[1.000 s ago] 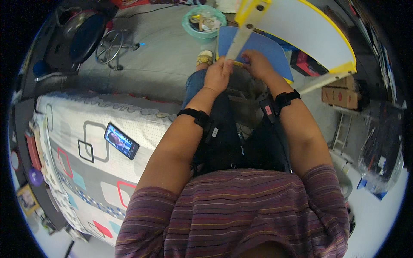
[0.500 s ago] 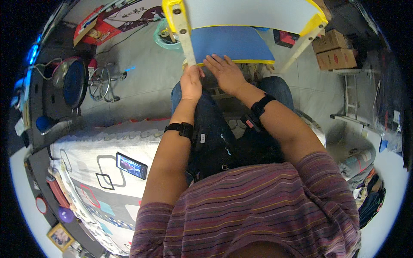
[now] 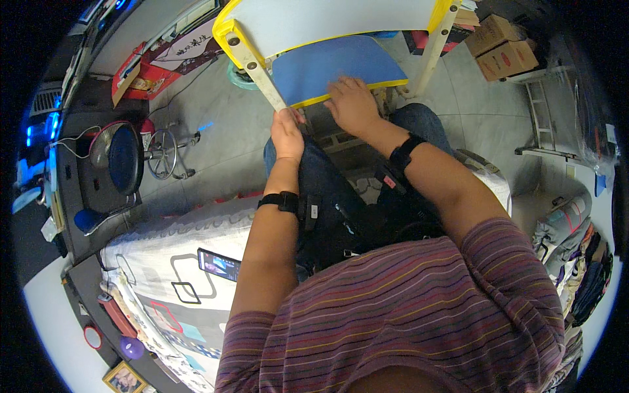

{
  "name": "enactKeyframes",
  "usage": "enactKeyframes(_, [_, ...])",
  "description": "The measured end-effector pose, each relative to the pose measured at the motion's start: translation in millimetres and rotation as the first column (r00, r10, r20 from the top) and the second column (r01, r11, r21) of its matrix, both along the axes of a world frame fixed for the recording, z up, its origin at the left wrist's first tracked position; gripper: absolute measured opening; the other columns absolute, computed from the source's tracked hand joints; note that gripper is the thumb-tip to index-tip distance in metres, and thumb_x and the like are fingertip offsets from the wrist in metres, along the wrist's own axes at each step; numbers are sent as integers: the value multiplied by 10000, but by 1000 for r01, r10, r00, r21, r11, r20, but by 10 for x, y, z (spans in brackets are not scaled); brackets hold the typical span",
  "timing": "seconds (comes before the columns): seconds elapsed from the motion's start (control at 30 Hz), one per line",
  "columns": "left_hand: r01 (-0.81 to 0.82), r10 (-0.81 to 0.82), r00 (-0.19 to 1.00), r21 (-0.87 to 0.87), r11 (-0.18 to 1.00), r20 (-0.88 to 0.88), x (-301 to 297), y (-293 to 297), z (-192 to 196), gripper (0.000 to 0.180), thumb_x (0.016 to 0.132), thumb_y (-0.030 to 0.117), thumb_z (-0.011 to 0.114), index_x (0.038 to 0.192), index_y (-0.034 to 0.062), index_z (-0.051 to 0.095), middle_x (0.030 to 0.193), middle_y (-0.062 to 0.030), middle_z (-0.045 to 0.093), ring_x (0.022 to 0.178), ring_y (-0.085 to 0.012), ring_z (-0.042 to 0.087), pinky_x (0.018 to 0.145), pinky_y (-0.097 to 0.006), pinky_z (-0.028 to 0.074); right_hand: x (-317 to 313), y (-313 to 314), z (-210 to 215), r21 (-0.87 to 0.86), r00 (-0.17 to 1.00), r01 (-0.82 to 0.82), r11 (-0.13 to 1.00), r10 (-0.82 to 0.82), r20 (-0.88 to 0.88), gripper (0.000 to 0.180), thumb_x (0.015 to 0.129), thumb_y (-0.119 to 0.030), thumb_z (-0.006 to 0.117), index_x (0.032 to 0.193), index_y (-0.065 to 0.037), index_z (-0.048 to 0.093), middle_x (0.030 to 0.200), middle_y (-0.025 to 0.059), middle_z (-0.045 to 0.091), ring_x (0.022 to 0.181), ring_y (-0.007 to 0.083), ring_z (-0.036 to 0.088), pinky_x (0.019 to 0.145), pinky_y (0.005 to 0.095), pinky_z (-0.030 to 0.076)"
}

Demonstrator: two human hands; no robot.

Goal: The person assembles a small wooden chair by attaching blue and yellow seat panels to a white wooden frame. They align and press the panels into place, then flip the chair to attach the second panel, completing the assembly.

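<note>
A piece of furniture stands before my knees, with a pale panel (image 3: 327, 23) edged in yellow and a lower blue panel (image 3: 337, 62) trimmed in yellow along its near edge. Bolted whitish legs (image 3: 262, 82) run down on both sides. My left hand (image 3: 287, 136) is closed around the lower end of the left leg. My right hand (image 3: 355, 105) is over the yellow near edge of the blue panel, fingers extended and a little blurred. Whether its fingertips touch the panel, I cannot tell. Nothing shows in that hand.
To my left a bed with a patterned white cover (image 3: 151, 236) holds a phone (image 3: 218, 264). Beyond it are a wheeled stool (image 3: 124, 159) and a red box (image 3: 157, 82). Cardboard boxes (image 3: 506, 60) and a ladder (image 3: 538, 108) stand on the right, above piled clothes (image 3: 590, 281).
The furniture has shifted left and its left leg leans more in view. My right hand has moved slightly right, and its fingers have blurred. My left hand keeps its hold on the leg.
</note>
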State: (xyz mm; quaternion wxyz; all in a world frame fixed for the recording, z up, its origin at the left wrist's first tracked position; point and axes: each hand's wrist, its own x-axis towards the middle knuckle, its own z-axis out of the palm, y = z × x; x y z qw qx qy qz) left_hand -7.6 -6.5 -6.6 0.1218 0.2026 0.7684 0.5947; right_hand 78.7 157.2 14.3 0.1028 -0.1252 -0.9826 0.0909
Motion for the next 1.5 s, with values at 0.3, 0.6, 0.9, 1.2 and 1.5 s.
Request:
enactKeyframes(0.3, [-17,17,1000,-5,1000,-4,-2,-6,-46,516,1062,424,277,852,35,545,713,-59,583,685,-175,558,667,-318,454,-411,-103,-95,-49,992,-123,991,123,-10,329,836,-314,670,1030,-49,671,1067,138,641,1128,316,561,974,452,439])
enactKeyframes(0.6, [-80,80,997,-161,984,-4,53,33,110,453,1029,368,344,858,35,599,743,-139,620,722,-295,605,699,-406,480,-503,-31,-296,7,994,-82,997,81,68,566,886,-529,578,1123,-20,649,1132,188,655,1047,358,622,889,460,503])
enactKeyframes(0.9, [-34,36,998,-51,998,43,18,1,63,445,1033,393,367,837,44,562,708,-86,584,697,-259,587,699,-374,469,-331,482,-436,-325,978,-101,940,153,141,467,918,-409,618,1310,-155,598,1376,107,559,1228,330,548,1026,409,440])
enactKeyframes(1.2, [-18,20,993,-14,1000,113,27,-19,115,448,1024,419,393,852,44,568,738,-89,607,740,-270,600,730,-379,472,-10,1039,-372,-330,973,-11,944,87,215,400,919,-350,640,1283,-184,629,1329,82,599,1200,288,585,996,397,460])
enactKeyframes(1.5, [-25,32,995,-65,998,96,30,-24,103,496,1010,483,382,851,56,577,750,-111,621,765,-333,616,736,-399,482,78,1198,-284,-171,948,6,985,49,315,397,901,-361,647,1266,-206,643,1299,99,614,1177,313,592,975,403,470])
